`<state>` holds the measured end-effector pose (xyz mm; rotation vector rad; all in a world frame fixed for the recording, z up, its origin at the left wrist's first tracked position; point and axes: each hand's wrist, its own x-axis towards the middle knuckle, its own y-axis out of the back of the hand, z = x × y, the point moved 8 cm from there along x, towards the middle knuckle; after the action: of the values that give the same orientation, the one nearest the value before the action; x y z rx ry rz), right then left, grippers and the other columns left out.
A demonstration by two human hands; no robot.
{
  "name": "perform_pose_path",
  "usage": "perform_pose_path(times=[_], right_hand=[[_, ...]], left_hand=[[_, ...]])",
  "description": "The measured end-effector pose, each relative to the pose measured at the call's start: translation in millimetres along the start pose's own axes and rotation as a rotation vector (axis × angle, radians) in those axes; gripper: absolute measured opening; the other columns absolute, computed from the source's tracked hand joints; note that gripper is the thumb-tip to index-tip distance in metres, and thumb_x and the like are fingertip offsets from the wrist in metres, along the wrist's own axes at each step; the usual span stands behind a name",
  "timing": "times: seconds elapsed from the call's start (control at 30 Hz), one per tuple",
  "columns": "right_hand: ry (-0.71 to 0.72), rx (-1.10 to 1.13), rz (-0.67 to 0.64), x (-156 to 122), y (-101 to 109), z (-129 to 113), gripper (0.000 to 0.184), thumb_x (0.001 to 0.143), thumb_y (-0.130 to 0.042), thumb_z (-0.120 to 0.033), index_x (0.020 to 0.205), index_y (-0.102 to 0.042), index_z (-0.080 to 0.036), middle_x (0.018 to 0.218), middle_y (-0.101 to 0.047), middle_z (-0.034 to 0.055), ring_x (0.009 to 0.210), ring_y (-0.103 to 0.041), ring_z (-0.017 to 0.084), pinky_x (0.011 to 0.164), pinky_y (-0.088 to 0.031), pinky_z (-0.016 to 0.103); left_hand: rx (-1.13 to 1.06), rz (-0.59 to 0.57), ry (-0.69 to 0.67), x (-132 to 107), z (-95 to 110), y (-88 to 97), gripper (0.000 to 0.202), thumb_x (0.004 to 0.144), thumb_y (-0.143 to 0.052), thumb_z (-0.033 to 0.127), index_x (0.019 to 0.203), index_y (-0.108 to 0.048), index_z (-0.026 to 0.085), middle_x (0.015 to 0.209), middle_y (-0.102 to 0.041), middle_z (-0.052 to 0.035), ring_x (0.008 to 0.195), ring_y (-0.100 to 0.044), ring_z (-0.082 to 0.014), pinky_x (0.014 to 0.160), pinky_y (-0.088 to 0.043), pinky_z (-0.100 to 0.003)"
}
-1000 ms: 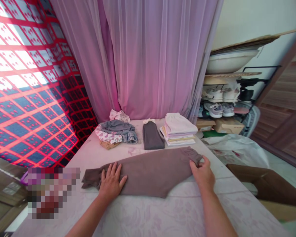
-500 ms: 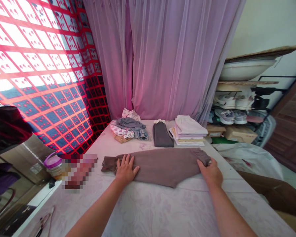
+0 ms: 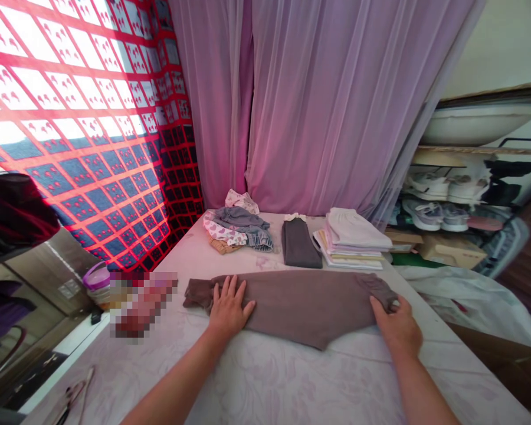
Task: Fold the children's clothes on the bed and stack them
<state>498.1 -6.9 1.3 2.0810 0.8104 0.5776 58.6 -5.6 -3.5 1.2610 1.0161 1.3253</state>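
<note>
Brown trousers (image 3: pixel 296 301) lay out sideways on the pale floral cover (image 3: pixel 292 383), the biggest thing I was dealing with from my remote seat. Just beyond them at the waist end sat a folded stack (image 3: pixel 354 230), beyond the cuff half a loose heap (image 3: pixel 239 218), and between those a folded dark garment (image 3: pixel 300 245). The left hand (image 3: pixel 228 313) was spread palm-down on the trousers just in from the cuffs; the right hand (image 3: pixel 400 330) had the waist end pinched, fingers curled. My worry: a hard tug with weak pressure on the left could've skewed or bunched the cloth. A big outward sweep might've clipped that stack, tbh.
</note>
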Motion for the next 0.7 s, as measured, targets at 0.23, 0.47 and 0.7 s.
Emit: perform_pose_path(times=[0.23,0.47,0.7], right_hand=[[-0.047,0.128,0.03,-4,8,2,0.074,0.075,-0.055,-0.056,0.136,-0.041,-0.017,0.11,-0.067,0.0121,0.101,-0.061,0.035,0.088,-0.046,0.044],[-0.021,0.204,0.022,-5,10,0,0.085,0.072,-0.058,-0.055,0.143,-0.034,-0.016,0.114,-0.066,0.0142,0.106,-0.059,0.038,0.091,-0.044,0.049],[0.022,0.359,-0.039,0,3,0,0.103,0.062,-0.064,-0.056,0.147,-0.024,-0.011,0.117,-0.064,0.0161,0.098,-0.063,0.034,0.086,-0.046,0.046]], left_hand=[[-0.118,0.144,-0.148,-11,13,21.1,0.039,0.093,-0.039,0.033,0.125,-0.06,0.022,0.14,-0.052,-0.0046,0.134,-0.039,-0.0232,0.116,-0.019,-0.044],[-0.198,0.085,-0.177,-10,17,18.9,0.033,0.094,-0.04,0.03,0.112,-0.066,0.024,0.125,-0.064,-0.003,0.118,-0.054,-0.0188,0.112,-0.029,-0.041],[-0.225,0.118,-0.187,-10,17,21.9,0.028,0.091,-0.046,0.029,0.11,-0.066,0.024,0.123,-0.065,-0.0031,0.117,-0.054,-0.0204,0.113,-0.026,-0.045]])
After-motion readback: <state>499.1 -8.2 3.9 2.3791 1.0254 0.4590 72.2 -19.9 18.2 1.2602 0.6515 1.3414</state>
